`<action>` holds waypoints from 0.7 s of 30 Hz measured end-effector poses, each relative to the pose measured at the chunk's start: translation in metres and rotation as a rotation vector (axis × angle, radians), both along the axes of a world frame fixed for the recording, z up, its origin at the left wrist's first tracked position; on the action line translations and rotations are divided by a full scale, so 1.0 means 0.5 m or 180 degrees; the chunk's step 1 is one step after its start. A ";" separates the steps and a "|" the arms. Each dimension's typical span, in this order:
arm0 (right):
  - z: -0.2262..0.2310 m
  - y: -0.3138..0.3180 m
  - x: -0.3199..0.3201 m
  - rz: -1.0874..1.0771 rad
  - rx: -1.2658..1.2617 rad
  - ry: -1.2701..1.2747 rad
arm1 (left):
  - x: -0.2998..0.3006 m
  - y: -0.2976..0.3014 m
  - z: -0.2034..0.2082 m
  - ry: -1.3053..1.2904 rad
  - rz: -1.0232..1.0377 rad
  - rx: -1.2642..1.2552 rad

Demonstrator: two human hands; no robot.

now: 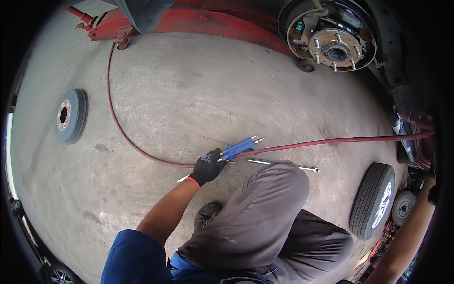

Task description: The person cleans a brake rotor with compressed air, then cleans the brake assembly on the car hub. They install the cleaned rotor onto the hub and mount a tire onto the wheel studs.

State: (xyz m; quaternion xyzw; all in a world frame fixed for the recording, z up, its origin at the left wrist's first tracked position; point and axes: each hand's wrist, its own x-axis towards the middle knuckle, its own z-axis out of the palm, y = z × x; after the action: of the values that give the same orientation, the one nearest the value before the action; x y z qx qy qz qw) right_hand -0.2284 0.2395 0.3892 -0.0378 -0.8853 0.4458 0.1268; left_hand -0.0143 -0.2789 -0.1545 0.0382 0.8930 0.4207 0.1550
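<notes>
My left hand [208, 168], in a black glove with a red band at the wrist, is closed at the near end of a blue tool with brass-coloured tips [238, 147]. What exactly the tool is cannot be made out. It lies across a dark red hose [312, 144] just above the floor. A pale rod end [183, 178] shows beside the wrist. A chrome wrench [283, 164] lies on the floor close by, partly behind my raised knee. At the far right edge, my right hand [432, 194], dark-gloved, is mostly lost in shadow; its fingers are hidden.
An exposed drum brake hub with studs [336, 49] hangs at the upper right, beside a red floor jack [203, 21]. A grey brake drum [65, 116] rests on the floor at left. At right stand a tyre on its wheel [373, 201] and a smaller grey drum [403, 208].
</notes>
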 end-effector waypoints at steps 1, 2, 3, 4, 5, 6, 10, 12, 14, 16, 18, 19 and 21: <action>-0.060 -0.019 -0.007 0.0152 -0.0090 -0.0127 | 0.040 -0.070 0.006 -0.0193 0.0325 -0.0052; -0.128 -0.053 -0.017 0.0357 -0.0198 -0.0283 | 0.090 -0.140 0.013 -0.0461 0.0678 -0.0063; -0.200 -0.101 -0.031 0.0588 -0.0300 -0.0459 | 0.142 -0.205 0.017 -0.0539 0.0931 -0.0145; -0.274 -0.162 -0.045 0.0712 -0.0304 -0.0604 | 0.202 -0.263 0.020 -0.0750 0.1214 -0.0141; -0.349 -0.235 -0.053 0.0961 -0.0273 -0.0803 | 0.266 -0.311 0.021 -0.0885 0.1396 -0.0260; -0.416 -0.317 -0.055 0.1320 -0.0305 -0.0875 | 0.333 -0.352 0.022 -0.1001 0.1601 -0.0226; -0.596 -0.675 -0.051 0.2294 -0.0042 -0.1595 | 0.564 -0.453 0.030 -0.0954 0.2627 0.0226; -0.645 -0.811 -0.009 0.2956 -0.0067 -0.1249 | 0.628 -0.480 0.038 -0.0851 0.3256 0.0396; -0.665 -0.856 0.005 0.3531 0.0524 -0.1005 | 0.637 -0.497 0.032 -0.0925 0.3898 0.0435; -0.679 -0.833 -0.026 0.3729 0.0941 -0.1715 | 0.602 -0.500 0.011 -0.0716 0.3874 0.0494; -0.706 -0.754 -0.080 0.4049 0.1155 -0.2361 | 0.538 -0.479 -0.022 -0.0790 0.4047 0.0725; -0.736 -0.711 -0.099 0.4176 0.1770 -0.2392 | 0.505 -0.458 -0.037 -0.0742 0.4094 0.0830; -0.802 -0.584 -0.110 0.4027 0.2233 -0.2723 | 0.433 -0.400 -0.066 -0.0673 0.4111 0.0476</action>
State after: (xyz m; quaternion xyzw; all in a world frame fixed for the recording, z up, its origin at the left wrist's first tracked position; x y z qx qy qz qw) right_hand -0.2833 -0.0525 -0.0117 0.3416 -0.7986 0.0790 -0.4892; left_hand 0.2021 -0.4787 -0.1874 -0.5362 0.6847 0.4915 -0.0448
